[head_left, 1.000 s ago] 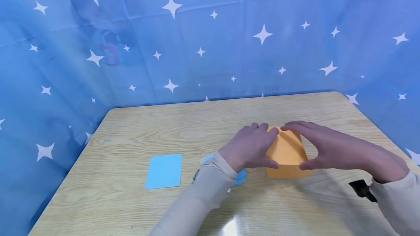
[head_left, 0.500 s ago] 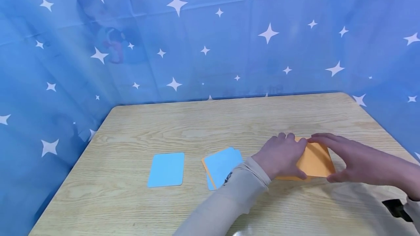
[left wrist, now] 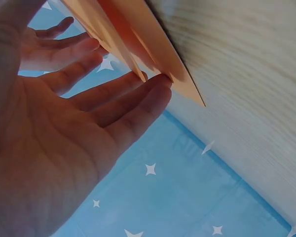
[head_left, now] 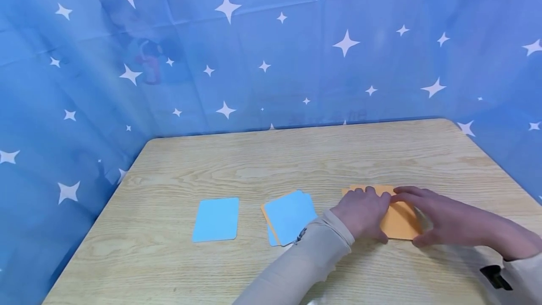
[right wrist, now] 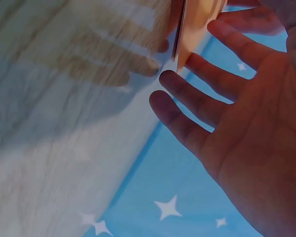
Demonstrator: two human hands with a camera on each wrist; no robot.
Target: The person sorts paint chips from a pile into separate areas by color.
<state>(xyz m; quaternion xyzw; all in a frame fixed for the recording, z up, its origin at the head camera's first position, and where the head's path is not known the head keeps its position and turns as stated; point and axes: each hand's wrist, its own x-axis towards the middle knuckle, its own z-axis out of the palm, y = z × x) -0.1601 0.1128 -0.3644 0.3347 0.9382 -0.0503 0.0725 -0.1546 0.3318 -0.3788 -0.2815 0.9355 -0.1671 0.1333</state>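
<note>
At the right of the table in the head view, both hands hold a square orange card (head_left: 400,224) between them. My left hand (head_left: 363,213) has its fingers at the far edge and its thumb near the front edge. On the other side, the right hand (head_left: 444,218) spans the card, index finger at the far edge and thumb at the near corner. Other orange cards (head_left: 352,188) show behind the left hand, on the table. From the left wrist, a gap separates the upper card (left wrist: 108,34) from the one beneath. Fingertips touch the orange card (right wrist: 195,37) in the right wrist view.
A lone blue card (head_left: 216,220) lies flat left of centre. Beside it, blue cards (head_left: 290,218) overlap, with an orange card (head_left: 269,224) sandwiched among them, partly behind the left sleeve. A star-patterned blue cloth (head_left: 254,51) hangs behind the wooden table (head_left: 237,164).
Both hands have shifted right and down toward the table with the orange card. The overlapping blue cards, formerly covered by the left arm, are now mostly visible.
</note>
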